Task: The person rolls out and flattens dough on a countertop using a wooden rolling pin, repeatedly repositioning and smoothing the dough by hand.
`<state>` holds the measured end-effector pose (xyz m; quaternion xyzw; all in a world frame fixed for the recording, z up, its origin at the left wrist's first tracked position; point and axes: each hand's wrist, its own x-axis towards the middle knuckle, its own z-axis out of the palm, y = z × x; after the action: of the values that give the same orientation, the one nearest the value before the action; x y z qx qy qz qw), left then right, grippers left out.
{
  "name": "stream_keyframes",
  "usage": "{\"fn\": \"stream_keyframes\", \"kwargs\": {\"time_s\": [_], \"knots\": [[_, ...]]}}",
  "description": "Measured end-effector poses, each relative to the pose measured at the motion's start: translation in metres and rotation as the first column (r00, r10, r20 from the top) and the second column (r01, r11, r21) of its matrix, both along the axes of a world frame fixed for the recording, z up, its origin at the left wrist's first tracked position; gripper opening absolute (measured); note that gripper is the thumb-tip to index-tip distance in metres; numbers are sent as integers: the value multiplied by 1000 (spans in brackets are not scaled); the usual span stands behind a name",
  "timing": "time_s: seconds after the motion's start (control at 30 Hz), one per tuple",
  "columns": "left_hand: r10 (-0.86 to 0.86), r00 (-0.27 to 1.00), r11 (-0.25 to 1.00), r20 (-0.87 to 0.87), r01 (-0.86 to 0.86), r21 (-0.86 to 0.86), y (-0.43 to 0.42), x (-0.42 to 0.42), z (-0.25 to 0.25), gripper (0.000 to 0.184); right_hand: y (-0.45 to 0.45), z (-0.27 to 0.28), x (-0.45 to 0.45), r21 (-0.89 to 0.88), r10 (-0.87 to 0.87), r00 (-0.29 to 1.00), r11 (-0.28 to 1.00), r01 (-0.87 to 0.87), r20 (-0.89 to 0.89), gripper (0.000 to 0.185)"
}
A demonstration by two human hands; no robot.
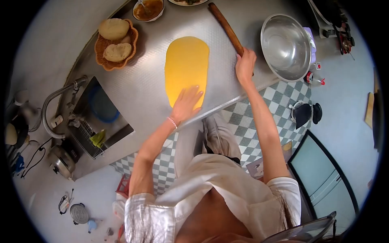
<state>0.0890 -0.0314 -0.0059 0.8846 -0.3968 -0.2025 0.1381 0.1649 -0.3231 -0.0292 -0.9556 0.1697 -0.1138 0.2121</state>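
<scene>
Oblong yellow dough sheet (187, 60) points lengthwise away.
Left hand (187, 102) spreads open on it; right hand (245, 67) grips brown wooden rod (227, 29).

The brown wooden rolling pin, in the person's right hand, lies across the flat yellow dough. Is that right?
No: the head view shows the brown wooden rolling pin, in the right hand, beside the flat yellow dough, not across it.

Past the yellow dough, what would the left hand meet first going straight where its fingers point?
Probably the rolling pin, after the left hand crosses the dough and counter; the hand's height is unclear.
</scene>
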Motion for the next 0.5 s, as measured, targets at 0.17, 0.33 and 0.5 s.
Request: {"fn": "stream_keyframes", "kwargs": {"time_s": [0.17, 0.33, 0.5], "knots": [[1, 1000, 999, -22, -2, -44, 3, -4, 0, 65, 35, 33, -69, 249, 99, 995, 963, -102, 26, 39], [-170, 982, 966, -82, 149, -213, 22, -21, 16, 49, 72, 43, -102, 270, 366, 930, 895, -355, 11, 43], [88, 985, 996, -147, -91, -13, 91, -5, 18, 31, 96, 39, -99, 222, 484, 874, 850, -478, 30, 42]]}}
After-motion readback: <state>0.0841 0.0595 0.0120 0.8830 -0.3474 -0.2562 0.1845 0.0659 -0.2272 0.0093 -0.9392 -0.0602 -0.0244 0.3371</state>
